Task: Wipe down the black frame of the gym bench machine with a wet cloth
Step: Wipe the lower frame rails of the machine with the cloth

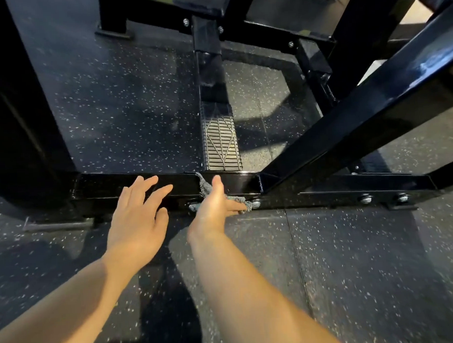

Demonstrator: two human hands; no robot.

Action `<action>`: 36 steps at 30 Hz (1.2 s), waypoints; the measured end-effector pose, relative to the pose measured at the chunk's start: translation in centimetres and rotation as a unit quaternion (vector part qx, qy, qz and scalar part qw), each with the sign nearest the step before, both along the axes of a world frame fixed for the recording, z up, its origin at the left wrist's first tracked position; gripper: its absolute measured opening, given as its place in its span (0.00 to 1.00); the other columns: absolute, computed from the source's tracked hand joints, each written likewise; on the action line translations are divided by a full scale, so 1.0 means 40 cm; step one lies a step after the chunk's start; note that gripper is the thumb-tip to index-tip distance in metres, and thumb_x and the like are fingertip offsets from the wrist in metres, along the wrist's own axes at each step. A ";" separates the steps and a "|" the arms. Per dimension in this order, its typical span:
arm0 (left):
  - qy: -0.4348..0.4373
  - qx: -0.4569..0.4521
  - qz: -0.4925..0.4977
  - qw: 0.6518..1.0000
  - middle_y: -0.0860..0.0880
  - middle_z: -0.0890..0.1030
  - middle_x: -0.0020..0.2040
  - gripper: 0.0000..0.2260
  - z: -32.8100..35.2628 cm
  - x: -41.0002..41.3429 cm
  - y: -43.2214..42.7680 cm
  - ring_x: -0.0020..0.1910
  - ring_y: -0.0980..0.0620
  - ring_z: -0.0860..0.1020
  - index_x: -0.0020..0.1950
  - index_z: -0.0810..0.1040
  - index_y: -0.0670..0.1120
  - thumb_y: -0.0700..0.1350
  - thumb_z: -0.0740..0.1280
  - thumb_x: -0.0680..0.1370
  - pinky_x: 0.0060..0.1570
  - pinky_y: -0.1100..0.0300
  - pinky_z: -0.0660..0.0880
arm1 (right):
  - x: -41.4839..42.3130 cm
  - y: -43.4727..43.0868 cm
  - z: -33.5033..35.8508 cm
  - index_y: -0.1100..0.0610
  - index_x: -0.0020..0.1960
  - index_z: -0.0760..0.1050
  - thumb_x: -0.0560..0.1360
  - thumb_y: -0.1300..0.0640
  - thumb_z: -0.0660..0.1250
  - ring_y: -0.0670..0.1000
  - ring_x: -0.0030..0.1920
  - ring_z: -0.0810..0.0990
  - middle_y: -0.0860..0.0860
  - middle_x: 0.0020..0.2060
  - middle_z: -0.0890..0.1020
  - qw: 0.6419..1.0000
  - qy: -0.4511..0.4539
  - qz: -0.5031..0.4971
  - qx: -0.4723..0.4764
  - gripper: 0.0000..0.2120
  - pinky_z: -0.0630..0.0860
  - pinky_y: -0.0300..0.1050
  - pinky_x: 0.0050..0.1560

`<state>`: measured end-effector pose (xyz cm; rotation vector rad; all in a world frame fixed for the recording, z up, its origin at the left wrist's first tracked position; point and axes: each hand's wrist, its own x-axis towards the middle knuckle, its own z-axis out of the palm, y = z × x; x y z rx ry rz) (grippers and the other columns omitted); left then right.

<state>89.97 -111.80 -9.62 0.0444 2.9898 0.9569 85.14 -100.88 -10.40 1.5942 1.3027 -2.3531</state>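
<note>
The machine's black frame has a low horizontal base bar point(113, 184) lying across the floor in front of me. My right hand point(213, 209) presses a grey cloth point(205, 188) against the near side of that bar, close to where a centre beam joins it. Most of the cloth is hidden under the palm. My left hand point(138, 216) hovers just left of it with fingers spread, fingertips over the bar's top, holding nothing.
A ribbed foot plate point(220, 143) sits on the centre beam running away from me. A thick diagonal frame tube point(359, 107) rises to the right. Bolts point(383, 198) line the base bar's right part. Speckled rubber flooring point(339, 257) surrounds everything; a dark upright point(15, 101) stands at left.
</note>
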 end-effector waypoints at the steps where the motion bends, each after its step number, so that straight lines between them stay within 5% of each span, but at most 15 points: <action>1: -0.005 0.002 -0.009 1.000 0.51 0.57 0.76 0.20 -0.001 -0.001 -0.006 0.76 0.51 0.46 0.73 0.66 0.51 0.41 0.57 0.80 0.72 0.58 0.40 | -0.002 -0.004 -0.004 0.51 0.77 0.32 0.75 0.41 0.65 0.51 0.77 0.47 0.47 0.78 0.43 1.000 0.000 -0.013 -0.013 0.48 0.49 0.55 0.76; 4: -0.016 0.005 -0.032 0.999 0.53 0.54 0.77 0.21 -0.004 0.002 -0.017 0.76 0.53 0.43 0.74 0.63 0.53 0.41 0.56 0.81 0.72 0.59 0.38 | -0.008 0.009 -0.015 0.47 0.76 0.31 0.67 0.37 0.69 0.53 0.75 0.57 0.48 0.78 0.48 0.997 0.000 -0.034 -0.071 0.56 0.59 0.60 0.72; 9: 0.003 -0.002 -0.048 0.999 0.51 0.54 0.77 0.22 -0.015 -0.005 -0.020 0.76 0.52 0.43 0.74 0.63 0.52 0.42 0.59 0.80 0.69 0.63 0.34 | -0.011 -0.029 0.029 0.53 0.77 0.33 0.73 0.40 0.66 0.47 0.77 0.41 0.49 0.77 0.37 0.999 0.012 -0.042 0.034 0.50 0.43 0.52 0.76; 13: -0.021 0.011 -0.047 0.999 0.54 0.51 0.77 0.23 -0.007 0.002 -0.023 0.75 0.55 0.40 0.75 0.60 0.54 0.43 0.57 0.80 0.69 0.64 0.33 | -0.021 -0.029 -0.006 0.50 0.76 0.29 0.71 0.39 0.68 0.52 0.77 0.46 0.47 0.76 0.35 0.998 0.002 -0.055 0.037 0.54 0.51 0.56 0.75; 19: -0.014 0.005 -0.058 0.998 0.55 0.48 0.77 0.24 0.005 0.000 -0.019 0.68 0.67 0.33 0.76 0.56 0.56 0.44 0.56 0.81 0.61 0.71 0.26 | 0.029 -0.049 -0.006 0.53 0.75 0.27 0.76 0.44 0.65 0.49 0.77 0.42 0.48 0.76 0.33 0.991 0.053 0.021 0.121 0.50 0.48 0.50 0.75; 23: -0.026 -0.016 -0.068 0.997 0.54 0.48 0.77 0.24 0.007 0.005 -0.022 0.66 0.69 0.32 0.76 0.55 0.55 0.45 0.56 0.81 0.57 0.74 0.24 | -0.017 -0.024 -0.022 0.51 0.77 0.32 0.73 0.38 0.65 0.52 0.77 0.48 0.48 0.78 0.40 0.998 -0.022 -0.060 0.016 0.50 0.53 0.56 0.75; 26: -0.031 -0.004 -0.071 0.997 0.55 0.47 0.77 0.24 0.010 0.000 -0.028 0.61 0.72 0.30 0.76 0.54 0.56 0.45 0.56 0.81 0.58 0.73 0.24 | 0.014 -0.032 0.003 0.51 0.77 0.33 0.75 0.37 0.61 0.54 0.77 0.48 0.50 0.78 0.41 0.998 0.014 0.007 0.057 0.46 0.51 0.54 0.76; 32: -0.024 -0.009 -0.070 0.997 0.53 0.48 0.77 0.24 0.002 0.004 -0.020 0.73 0.59 0.36 0.76 0.56 0.54 0.46 0.56 0.81 0.62 0.70 0.25 | -0.005 -0.040 0.021 0.52 0.77 0.32 0.76 0.38 0.60 0.50 0.77 0.43 0.49 0.77 0.36 0.998 -0.016 -0.029 0.061 0.45 0.46 0.52 0.75; 36: 0.005 -0.014 -0.087 0.996 0.51 0.51 0.77 0.24 -0.010 -0.002 -0.033 0.73 0.57 0.37 0.76 0.58 0.52 0.45 0.59 0.80 0.64 0.68 0.26 | 0.058 -0.077 0.034 0.50 0.76 0.31 0.79 0.44 0.59 0.48 0.76 0.37 0.47 0.75 0.31 0.978 0.071 0.082 0.179 0.41 0.43 0.49 0.74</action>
